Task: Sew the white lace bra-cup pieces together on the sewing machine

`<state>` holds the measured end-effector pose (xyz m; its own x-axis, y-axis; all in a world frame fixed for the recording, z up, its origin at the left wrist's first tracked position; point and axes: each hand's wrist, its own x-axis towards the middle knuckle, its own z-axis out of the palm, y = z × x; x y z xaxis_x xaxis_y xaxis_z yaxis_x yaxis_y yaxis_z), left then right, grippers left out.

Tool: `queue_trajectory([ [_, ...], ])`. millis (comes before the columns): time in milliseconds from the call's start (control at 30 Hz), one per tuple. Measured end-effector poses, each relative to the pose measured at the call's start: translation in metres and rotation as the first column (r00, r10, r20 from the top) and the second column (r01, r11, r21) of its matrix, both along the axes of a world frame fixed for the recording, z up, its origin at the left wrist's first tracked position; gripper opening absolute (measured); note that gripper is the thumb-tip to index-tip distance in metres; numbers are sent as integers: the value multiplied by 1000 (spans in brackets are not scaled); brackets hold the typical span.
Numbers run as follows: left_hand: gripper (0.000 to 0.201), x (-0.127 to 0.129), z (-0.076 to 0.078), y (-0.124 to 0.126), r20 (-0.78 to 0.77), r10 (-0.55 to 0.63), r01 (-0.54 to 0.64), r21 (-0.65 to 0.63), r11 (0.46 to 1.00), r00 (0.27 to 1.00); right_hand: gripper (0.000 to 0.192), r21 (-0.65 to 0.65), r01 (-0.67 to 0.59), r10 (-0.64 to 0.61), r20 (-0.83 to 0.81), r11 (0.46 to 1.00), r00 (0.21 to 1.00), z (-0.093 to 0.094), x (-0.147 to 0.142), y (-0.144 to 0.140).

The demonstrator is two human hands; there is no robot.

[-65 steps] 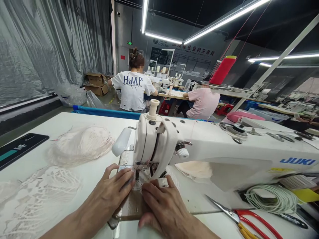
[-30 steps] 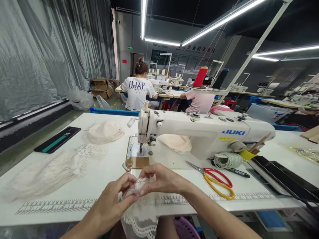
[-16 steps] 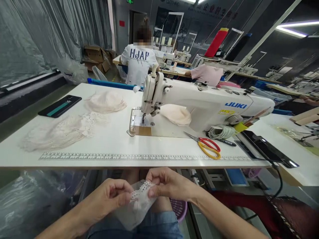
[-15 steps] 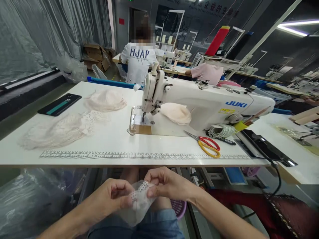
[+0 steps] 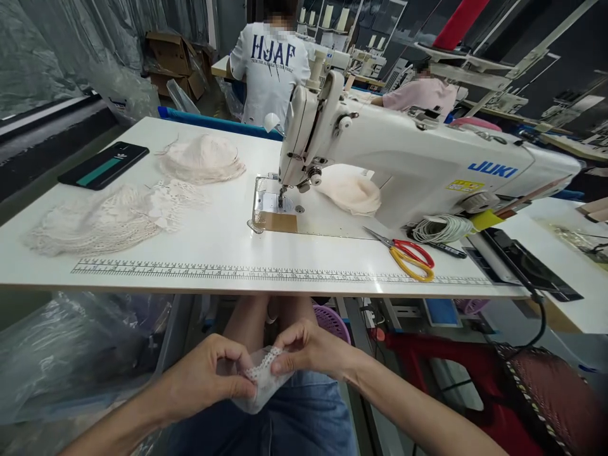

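Observation:
Above my lap, a small sheer white fabric piece with a lace edge (image 5: 262,387) is pinched between both hands. My left hand (image 5: 209,373) grips its left side with thumb and fingertips. At the upper right end of the lace edge, my right hand (image 5: 304,349) holds on with thumb and forefinger. On the table lie a heap of lace-edged pieces (image 5: 95,221) at the left and a stack of pale cup-shaped pieces (image 5: 202,158) behind it. Another pale fabric piece (image 5: 354,192) rests under the arm of the sewing machine (image 5: 403,142).
Scissors (image 5: 403,253) with red and yellow handles lie near the table's front edge, behind the printed ruler (image 5: 237,272). A dark phone (image 5: 104,166) is at the left, a cable coil (image 5: 441,229) at the right. A purple basket (image 5: 332,322) stands below; co-workers sit beyond.
The view has tipped downward, so the table and machine appear higher. Both hands still pinch the lace-edged piece, and its lace edge is turned slightly.

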<state>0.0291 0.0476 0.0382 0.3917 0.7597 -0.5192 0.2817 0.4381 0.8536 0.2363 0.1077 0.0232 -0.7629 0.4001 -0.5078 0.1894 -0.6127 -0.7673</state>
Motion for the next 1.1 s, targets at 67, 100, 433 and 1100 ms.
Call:
queue_trajectory([
  [67, 12, -2, -1, 0, 21, -23, 24, -20, 1000, 1000, 29, -10, -11, 11, 6, 1000, 1000, -2, 0, 0],
  [100, 11, -3, -1, 1, 36, -35, 37, -36, 999, 999, 29, -21, -21, 21, 5, 1000, 1000, -3, 0, -1],
  [433, 11, -2, -1, 11, 163, -20, 30, -60, 998, 986, 29, -88, 39, -41, -21, 995, 999, -13, 2, 4],
  [1100, 16, -12, -11, 14, 265, 86, -27, -219, 975, 960, 28, -122, 71, -81, -82, 990, 993, -25, 0, 10],
])
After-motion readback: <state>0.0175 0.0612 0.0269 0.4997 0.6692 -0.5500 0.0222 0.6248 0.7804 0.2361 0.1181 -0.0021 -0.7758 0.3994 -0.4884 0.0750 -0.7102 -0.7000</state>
